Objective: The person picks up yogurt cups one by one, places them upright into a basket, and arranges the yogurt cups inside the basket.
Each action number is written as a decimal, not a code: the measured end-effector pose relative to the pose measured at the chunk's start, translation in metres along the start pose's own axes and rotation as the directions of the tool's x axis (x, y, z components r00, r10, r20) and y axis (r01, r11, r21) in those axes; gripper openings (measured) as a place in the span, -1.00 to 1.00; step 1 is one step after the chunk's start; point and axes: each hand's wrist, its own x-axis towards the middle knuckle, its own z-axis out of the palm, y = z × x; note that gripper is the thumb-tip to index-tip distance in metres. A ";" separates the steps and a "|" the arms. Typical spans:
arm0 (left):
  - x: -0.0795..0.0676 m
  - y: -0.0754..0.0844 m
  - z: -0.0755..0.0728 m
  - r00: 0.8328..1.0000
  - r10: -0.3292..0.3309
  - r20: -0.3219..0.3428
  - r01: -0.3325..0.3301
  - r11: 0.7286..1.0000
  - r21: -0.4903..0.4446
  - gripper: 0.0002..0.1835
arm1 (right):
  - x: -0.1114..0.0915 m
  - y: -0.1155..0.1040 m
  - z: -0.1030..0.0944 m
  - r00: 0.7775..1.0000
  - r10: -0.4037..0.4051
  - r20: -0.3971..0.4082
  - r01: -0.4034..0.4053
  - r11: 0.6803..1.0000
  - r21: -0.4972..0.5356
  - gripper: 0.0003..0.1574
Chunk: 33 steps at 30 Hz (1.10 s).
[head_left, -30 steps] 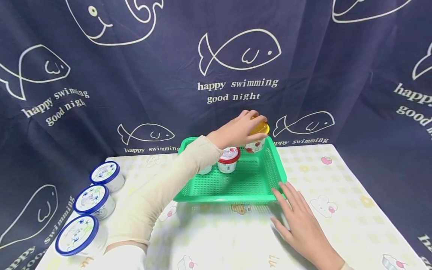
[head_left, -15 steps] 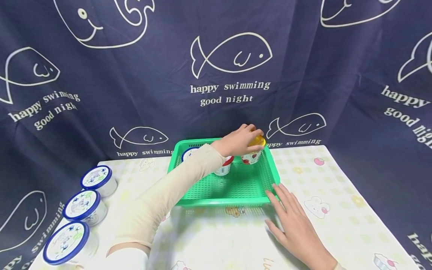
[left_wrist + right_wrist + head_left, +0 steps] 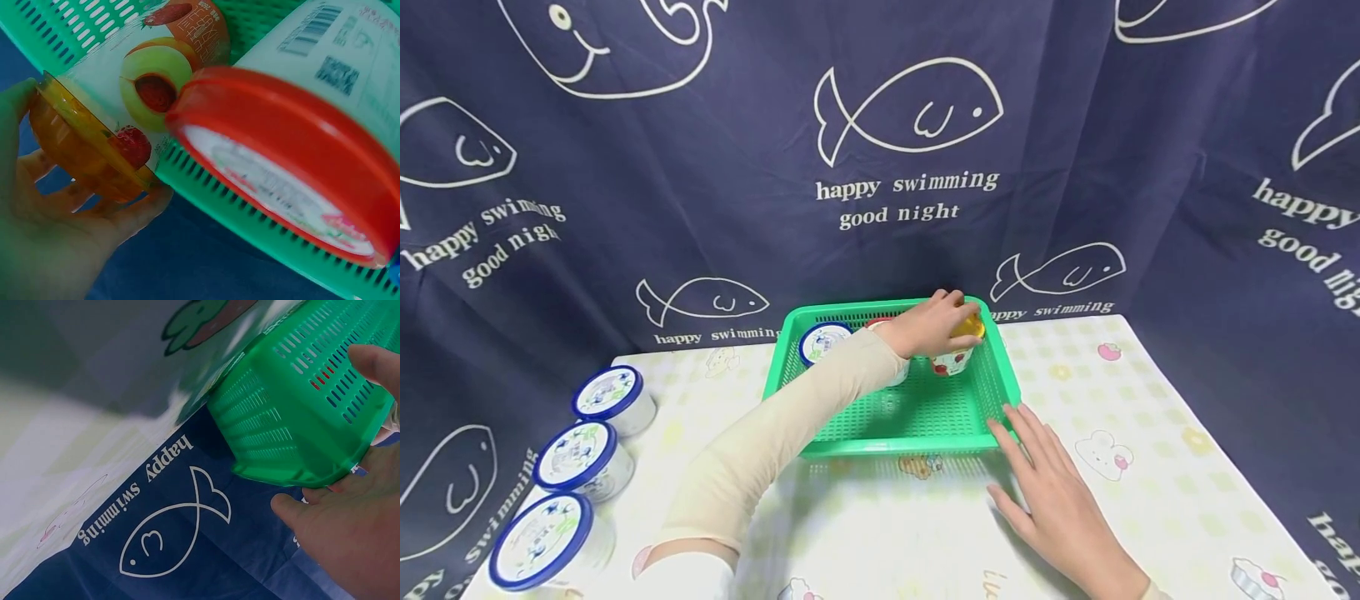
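In the head view my left hand [image 3: 928,325] grips a fruit-printed cup [image 3: 952,362] by its domed yellow lid, inside the back right part of a green plastic basket [image 3: 895,447]. The left wrist view shows fingers and thumb curled round the amber lid [image 3: 87,150], with peach and strawberry pictures on the cup. Beside it stands a white tub with a red lid [image 3: 287,131], mostly hidden by my arm in the head view. A blue-lidded tub [image 3: 824,340] sits in the basket's back left. My right hand [image 3: 1060,500], fingers extended, touches the basket's front right corner.
Three more blue-lidded tubs stand in a row on the left of the table: a far one [image 3: 610,396], a middle one [image 3: 576,454] and a near one [image 3: 542,542]. A patterned cloth covers the table [image 3: 880,517]. Behind hangs a navy curtain [image 3: 760,192] with fish drawings.
My left hand has lowered the yellow-lidded cup into the basket. The blue-lidded tub in the basket has come into view from behind my arm. My right hand stays at the corner.
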 end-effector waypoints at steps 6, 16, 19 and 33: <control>-0.001 -0.002 0.008 0.996 -0.064 0.065 0.062 0.998 0.032 -0.33 | 0.002 0.000 -0.001 1.000 0.012 0.020 -0.012 1.000 0.002 -0.03; -0.012 -0.007 0.001 0.994 -0.101 0.036 0.100 0.995 0.009 -0.28 | 0.002 -0.001 0.000 1.000 0.004 0.000 -0.004 1.000 0.007 0.01; -0.020 -0.010 -0.003 0.994 -0.110 0.021 0.110 0.994 0.004 -0.28 | 0.002 0.000 0.000 1.000 0.003 0.006 -0.003 1.000 0.007 0.01; -0.082 -0.038 -0.043 0.970 -0.172 -0.170 0.163 0.985 -0.064 -0.29 | 0.004 -0.001 0.000 0.999 0.029 0.030 -0.029 1.000 0.006 0.02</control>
